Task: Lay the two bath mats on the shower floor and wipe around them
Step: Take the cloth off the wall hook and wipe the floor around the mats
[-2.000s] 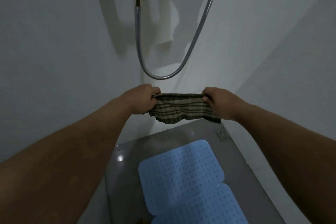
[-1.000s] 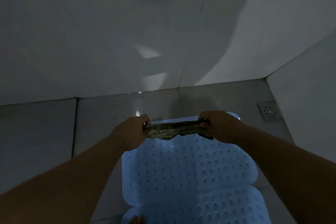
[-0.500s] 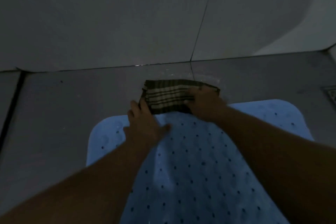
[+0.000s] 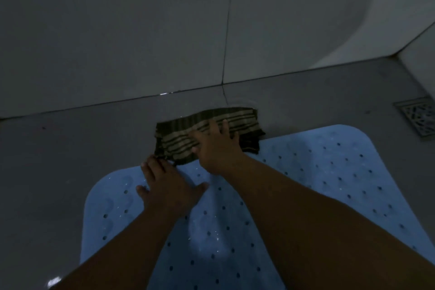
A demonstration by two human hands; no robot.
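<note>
- Blue perforated bath mat (image 4: 306, 195) lies flat on the grey shower floor (image 4: 58, 160).
- Left hand (image 4: 168, 189) rests on it, fingers spread.
- Right hand (image 4: 216, 146) presses flat, fingers splayed, on the striped cloth (image 4: 179, 141) at the mat's far edge.
- Floor drain (image 4: 417, 117) sits far right, below the tiled wall (image 4: 117, 30).

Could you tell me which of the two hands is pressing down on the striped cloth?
The right hand: it lies flat on the striped cloth at the far edge of the blue mat. The left hand rests spread on the mat, its fingertips only reaching the cloth's near corner.

place: home shower stall | cues: tiled walls (image 4: 117, 30), floor drain (image 4: 417, 116) (corner), perforated bath mat (image 4: 329, 183)
</note>
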